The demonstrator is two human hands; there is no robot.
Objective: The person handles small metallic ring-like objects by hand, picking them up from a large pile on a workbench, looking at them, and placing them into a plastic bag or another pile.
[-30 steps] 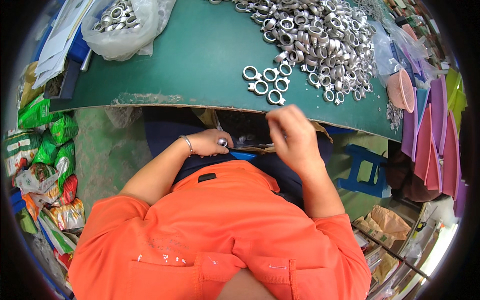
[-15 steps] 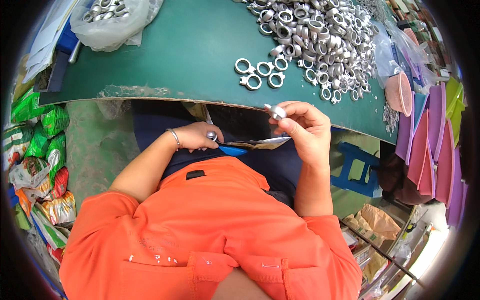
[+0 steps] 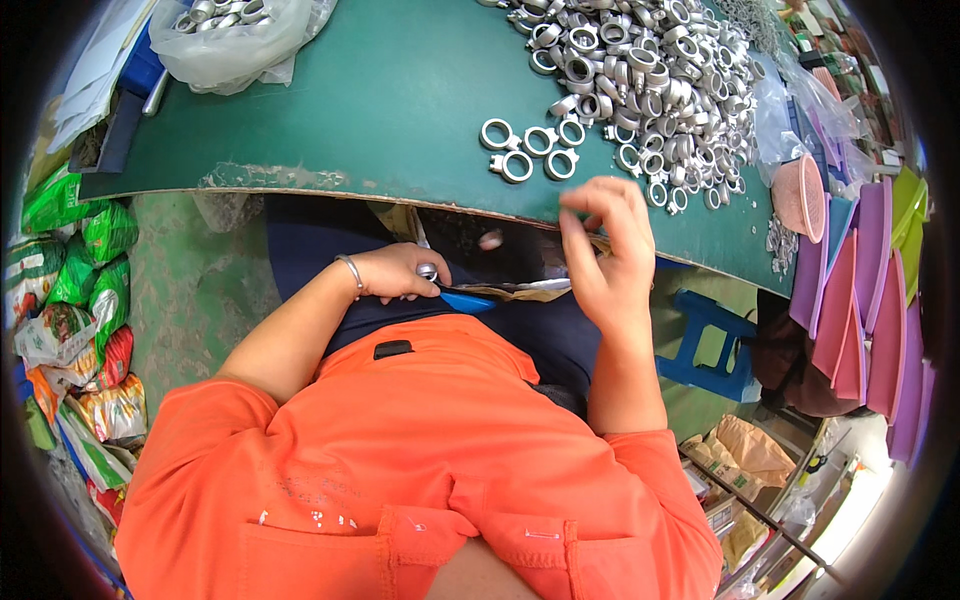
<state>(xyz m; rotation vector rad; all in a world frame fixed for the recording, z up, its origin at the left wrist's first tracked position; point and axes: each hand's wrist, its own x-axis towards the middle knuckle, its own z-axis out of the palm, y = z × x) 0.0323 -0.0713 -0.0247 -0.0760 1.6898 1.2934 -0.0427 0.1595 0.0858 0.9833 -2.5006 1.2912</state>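
Pinching a small metal ring [image 3: 428, 271], the left hand [image 3: 398, 272] fingers rest low — right hand [image 3: 605, 250] fingers pressed together, well apart.

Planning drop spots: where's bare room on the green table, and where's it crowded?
Bare green table runs from the plastic bag of rings at far left to the four separate rings. The near edge by the right hand is also bare. Crowded: the metal ring pile, far right.

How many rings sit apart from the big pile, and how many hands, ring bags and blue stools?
Rings set apart: 5
Hands: 2 (left hand, right hand)
Bag of rings: 1
Blue stool: 1
Total: 9
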